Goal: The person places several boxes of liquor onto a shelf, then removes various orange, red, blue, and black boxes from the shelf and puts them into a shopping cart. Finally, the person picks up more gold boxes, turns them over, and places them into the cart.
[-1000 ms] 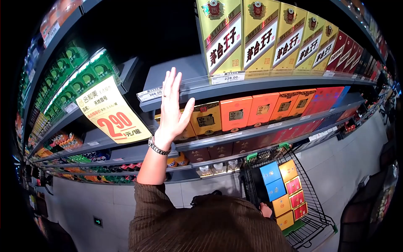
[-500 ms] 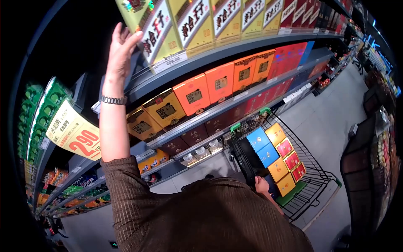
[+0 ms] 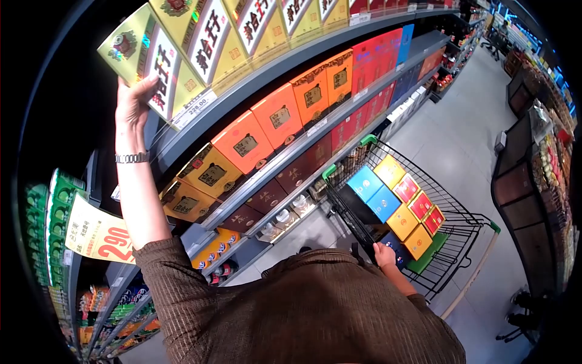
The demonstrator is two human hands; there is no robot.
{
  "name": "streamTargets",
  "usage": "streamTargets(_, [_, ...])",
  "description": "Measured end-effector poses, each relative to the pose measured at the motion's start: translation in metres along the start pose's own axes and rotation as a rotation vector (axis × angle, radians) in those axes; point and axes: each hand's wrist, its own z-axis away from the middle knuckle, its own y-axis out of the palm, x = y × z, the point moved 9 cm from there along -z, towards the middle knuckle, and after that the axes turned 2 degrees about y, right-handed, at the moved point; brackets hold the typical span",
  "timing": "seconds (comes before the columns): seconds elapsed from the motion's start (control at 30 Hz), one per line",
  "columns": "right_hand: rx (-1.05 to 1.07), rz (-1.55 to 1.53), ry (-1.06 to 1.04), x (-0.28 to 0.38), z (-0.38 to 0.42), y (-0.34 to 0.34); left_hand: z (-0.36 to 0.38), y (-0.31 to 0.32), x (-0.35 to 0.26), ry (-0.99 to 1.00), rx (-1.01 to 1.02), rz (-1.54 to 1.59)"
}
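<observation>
My left hand [image 3: 132, 103], wearing a metal-band watch, is raised to the upper shelf at the left. It grips the lower left edge of a gold liquor box [image 3: 130, 45], thumb on the front and the other fingers partly hidden behind. This box ends a row of similar gold boxes [image 3: 209, 42] with white diagonal bands. Down at the right, my right hand [image 3: 383, 253] is closed around the shopping cart handle [image 3: 357, 233]. Inside the black wire cart [image 3: 458, 242] lie blue boxes [image 3: 376, 191], yellow boxes [image 3: 403, 221] and red boxes [image 3: 420, 205].
Below the gold row, a shelf carries orange boxes [image 3: 276, 115]. A yellow price sign [image 3: 97, 230] juts out at the left near green packs [image 3: 57, 224]. Grey floor [image 3: 461, 139] runs along the aisle, with dark display bins [image 3: 515, 158] on the far right.
My left hand has closed on the end gold box, having been open beside it. The view has shifted, and the shelves appear further left. My right hand stays at the cart handle.
</observation>
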Motion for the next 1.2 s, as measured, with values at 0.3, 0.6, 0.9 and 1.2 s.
streamTargets(0.3, [0.048, 0.019, 0.001, -0.027, 0.019, 0.001, 0.026, 0.032, -0.042, 0.333, -0.014, 0.166])
streamTargets(0.6, [0.091, -0.058, -0.020, -0.049, 0.040, -0.001, 0.086, 0.011, -0.110, 0.607, -0.169, -0.081])
streamTargets(0.9, [0.190, -0.171, 0.063, -0.073, 0.050, 0.002, 0.225, -0.011, -0.109, 0.762, -0.478, -0.183])
streamTargets(1.2, [0.000, -0.281, -0.283, 0.060, -0.021, -0.145, 0.293, 0.088, 0.002, 0.166, -0.129, 0.156])
